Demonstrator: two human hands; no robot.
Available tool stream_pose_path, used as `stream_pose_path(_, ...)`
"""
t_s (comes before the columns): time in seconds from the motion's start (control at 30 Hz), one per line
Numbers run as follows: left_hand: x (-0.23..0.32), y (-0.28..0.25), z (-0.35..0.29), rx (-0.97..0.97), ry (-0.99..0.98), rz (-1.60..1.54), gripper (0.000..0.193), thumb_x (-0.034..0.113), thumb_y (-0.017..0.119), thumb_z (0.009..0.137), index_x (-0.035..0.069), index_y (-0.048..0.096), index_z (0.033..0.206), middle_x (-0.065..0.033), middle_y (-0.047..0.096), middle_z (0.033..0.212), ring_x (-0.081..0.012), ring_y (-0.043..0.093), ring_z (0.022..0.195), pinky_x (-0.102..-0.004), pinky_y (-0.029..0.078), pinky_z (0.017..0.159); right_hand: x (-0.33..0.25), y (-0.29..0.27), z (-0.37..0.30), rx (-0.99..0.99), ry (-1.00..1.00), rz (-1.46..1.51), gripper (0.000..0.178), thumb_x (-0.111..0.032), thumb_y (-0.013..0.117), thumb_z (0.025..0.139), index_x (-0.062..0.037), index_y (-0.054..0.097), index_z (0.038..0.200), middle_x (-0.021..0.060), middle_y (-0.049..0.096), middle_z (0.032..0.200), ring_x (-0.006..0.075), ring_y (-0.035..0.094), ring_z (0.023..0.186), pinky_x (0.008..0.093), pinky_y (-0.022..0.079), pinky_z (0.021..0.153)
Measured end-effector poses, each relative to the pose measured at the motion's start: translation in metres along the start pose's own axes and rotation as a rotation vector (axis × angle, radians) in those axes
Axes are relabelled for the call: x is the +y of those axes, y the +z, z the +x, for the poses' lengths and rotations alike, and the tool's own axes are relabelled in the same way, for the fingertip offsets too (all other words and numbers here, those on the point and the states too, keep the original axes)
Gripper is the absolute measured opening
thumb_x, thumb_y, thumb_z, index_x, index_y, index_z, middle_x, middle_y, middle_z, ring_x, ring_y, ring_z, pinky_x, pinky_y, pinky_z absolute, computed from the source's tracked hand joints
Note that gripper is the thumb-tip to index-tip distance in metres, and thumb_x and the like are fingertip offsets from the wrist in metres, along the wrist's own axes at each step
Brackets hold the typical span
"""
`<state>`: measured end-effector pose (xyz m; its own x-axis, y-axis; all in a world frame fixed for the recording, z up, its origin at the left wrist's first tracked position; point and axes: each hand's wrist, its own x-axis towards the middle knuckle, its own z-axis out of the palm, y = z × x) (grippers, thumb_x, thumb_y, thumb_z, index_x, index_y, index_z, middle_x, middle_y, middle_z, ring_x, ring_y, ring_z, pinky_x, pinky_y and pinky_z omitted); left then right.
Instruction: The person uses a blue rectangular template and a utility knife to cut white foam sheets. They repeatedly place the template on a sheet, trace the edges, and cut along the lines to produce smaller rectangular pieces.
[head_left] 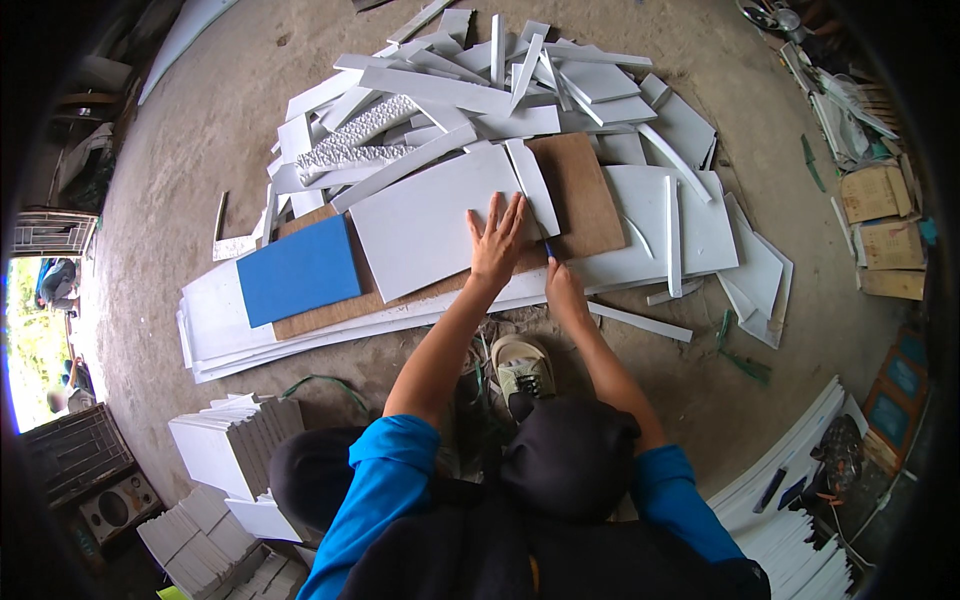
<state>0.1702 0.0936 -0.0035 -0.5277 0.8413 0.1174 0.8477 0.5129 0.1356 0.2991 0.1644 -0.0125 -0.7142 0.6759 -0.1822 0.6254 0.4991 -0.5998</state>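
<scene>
My left hand (497,240) lies flat with fingers spread on a white board (430,215) that looks like foam. In my right hand (566,290) is a thin cutter (549,250) with a blue handle, its tip at the board's near right corner. A narrow white strip (532,185) lies along the board's right edge, with a thin gap between them. Beneath is a brown wooden board (580,190). To the left, a blue rectangular panel (300,272) rests partly on the brown board.
A heap of white offcuts (440,95) rises beyond the boards. Large white sheets (690,225) lie under the brown board. Cut white panels (225,440) stand stacked near left, and more sheets (780,490) near right. Cardboard boxes (885,225) line the right side.
</scene>
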Motion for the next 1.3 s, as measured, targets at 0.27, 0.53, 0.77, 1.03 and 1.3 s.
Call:
stream_pose_path(0.27, 0.001, -0.005, 0.000, -0.012, 0.003, -0.034, 0.076, 0.039, 0.056, 0.076, 0.012, 0.017, 0.135, 0.0021, 0.014, 0.141, -0.0239, 0.010, 0.131, -0.0629, 0.016, 0.095, 0.006, -0.012, -0.022, -0.072, 0.100, 0.000, 0.046, -0.030, 0.028, 0.092, 0.0059, 0.053, 0.077, 0.0304, 0.055, 0.074, 0.0454, 0.053, 0.075, 0.0518, 0.042, 0.065)
stream_pose_path(0.53, -0.022, -0.011, 0.004, -0.051, 0.012, -0.048, 0.079, 0.042, 0.060, 0.071, 0.014, 0.022, 0.134, 0.0008, 0.017, 0.140, -0.0248, 0.011, 0.130, -0.0643, 0.017, 0.093, 0.023, -0.031, -0.008, 0.084, 0.110, 0.318, 0.052, -0.044, 0.031, 0.089, 0.0012, 0.052, 0.075, 0.0157, 0.050, 0.055, 0.0321, 0.052, 0.052, 0.0389, 0.041, 0.053)
stream_pose_path(0.77, -0.005, -0.008, 0.007, 0.012, -0.028, -0.097, 0.076, 0.043, 0.063, 0.068, 0.021, 0.028, 0.132, -0.0005, 0.022, 0.137, -0.0251, 0.012, 0.129, -0.0654, 0.017, 0.092, -0.011, -0.006, 0.084, 0.291, -0.167, 0.177, 0.036, -0.025, 0.066, 0.072, 0.0018, 0.044, 0.081, 0.0176, 0.050, 0.076, 0.0318, 0.050, 0.074, 0.0392, 0.040, 0.068)
stream_pose_path(1.03, -0.006, -0.002, 0.008, 0.085, -0.058, -0.087, 0.071, 0.042, 0.061, 0.070, 0.020, 0.031, 0.130, -0.0014, 0.026, 0.135, -0.0262, 0.015, 0.129, -0.0660, 0.017, 0.091, -0.014, -0.017, 0.087, 0.137, 0.072, 0.306, 0.044, -0.020, 0.073, 0.063, -0.0005, 0.042, 0.088, 0.0175, 0.054, 0.083, 0.0339, 0.055, 0.076, 0.0398, 0.042, 0.070)
stream_pose_path(1.3, -0.015, -0.013, 0.002, 0.176, -0.113, -0.309, 0.067, 0.036, 0.060, 0.075, 0.018, 0.029, 0.131, -0.0034, 0.029, 0.134, -0.0250, 0.020, 0.127, -0.0599, 0.012, 0.098, 0.008, -0.042, 0.076, 0.355, -0.085, -0.244, 0.036, -0.028, 0.059, 0.077, 0.0026, 0.045, 0.091, 0.0166, 0.048, 0.089, 0.0357, 0.047, 0.087, 0.0419, 0.041, 0.072)
